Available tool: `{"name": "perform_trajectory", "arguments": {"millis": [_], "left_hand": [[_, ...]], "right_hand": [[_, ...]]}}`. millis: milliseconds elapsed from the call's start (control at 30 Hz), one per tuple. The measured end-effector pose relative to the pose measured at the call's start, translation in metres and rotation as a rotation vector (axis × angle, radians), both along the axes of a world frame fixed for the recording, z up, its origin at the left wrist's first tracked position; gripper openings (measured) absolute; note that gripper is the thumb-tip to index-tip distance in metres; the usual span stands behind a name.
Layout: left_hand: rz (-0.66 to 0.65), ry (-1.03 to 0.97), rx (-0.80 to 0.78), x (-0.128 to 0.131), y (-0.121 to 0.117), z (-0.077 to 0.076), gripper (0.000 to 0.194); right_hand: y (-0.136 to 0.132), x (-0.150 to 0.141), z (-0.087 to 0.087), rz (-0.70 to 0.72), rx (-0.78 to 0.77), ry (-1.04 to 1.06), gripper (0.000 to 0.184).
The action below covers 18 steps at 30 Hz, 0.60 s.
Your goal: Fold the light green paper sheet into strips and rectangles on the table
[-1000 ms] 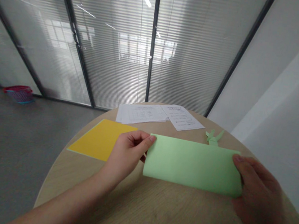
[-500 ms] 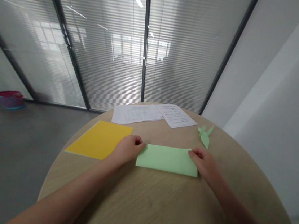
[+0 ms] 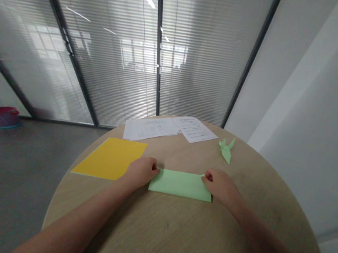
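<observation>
Slatted blinds point(image 3: 197, 44) are filling the glass wall at the back, dark frames point(image 3: 157, 55) are slicing it into panels, and a plain white wall point(image 3: 317, 120) is closing off the right side. Down on the grey floor point(image 3: 19, 190), away to the left, a red and blue basket point(image 3: 1, 117) is sitting by the glass. Centre stage, a round wooden surface point(image 3: 167, 237) is carrying everything else: printed sheets point(image 3: 153, 128) are overlapping at the far edge, yellow paper point(image 3: 111, 157) is lying on the left with a thin green rim showing along its near side, and a little green folded figure point(image 3: 225, 150) is resting on the right.

Now the hands! The left hand point(image 3: 141, 170) is pinching the far left corner of the green paper point(image 3: 180, 184), fingers curling in tight; the right hand point(image 3: 219, 185) is matching it, gripping the far right corner. Between them the green paper is lying at mid-surface, just right of the yellow paper, forming a wide, shallow strip, its long near edge running almost straight, its face looking smooth and pale.
</observation>
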<state>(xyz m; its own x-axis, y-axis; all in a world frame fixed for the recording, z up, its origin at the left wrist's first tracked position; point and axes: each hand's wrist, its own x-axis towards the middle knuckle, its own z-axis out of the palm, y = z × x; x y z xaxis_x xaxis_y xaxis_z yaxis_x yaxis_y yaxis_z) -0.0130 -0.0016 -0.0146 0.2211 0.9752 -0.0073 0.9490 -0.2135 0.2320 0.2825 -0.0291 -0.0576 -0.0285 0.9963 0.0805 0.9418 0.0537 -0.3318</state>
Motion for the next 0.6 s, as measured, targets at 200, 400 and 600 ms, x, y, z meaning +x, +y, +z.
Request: {"name": "perform_trajectory", "arguments": {"millis": [200, 400, 600], "left_hand": [[0.004, 0.031, 0.012, -0.002, 0.000, -0.001, 0.021], [-0.160, 0.019, 0.113, -0.001, 0.004, -0.002, 0.025], [-0.668, -0.021, 0.111, 0.004, 0.013, -0.001, 0.037]], "right_hand": [[-0.005, -0.004, 0.001, -0.007, 0.032, -0.071, 0.017], [-0.009, -0.006, 0.002, 0.003, 0.105, -0.077, 0.035], [-0.007, -0.014, 0.007, 0.267, 0.139, -0.078, 0.037]]}}
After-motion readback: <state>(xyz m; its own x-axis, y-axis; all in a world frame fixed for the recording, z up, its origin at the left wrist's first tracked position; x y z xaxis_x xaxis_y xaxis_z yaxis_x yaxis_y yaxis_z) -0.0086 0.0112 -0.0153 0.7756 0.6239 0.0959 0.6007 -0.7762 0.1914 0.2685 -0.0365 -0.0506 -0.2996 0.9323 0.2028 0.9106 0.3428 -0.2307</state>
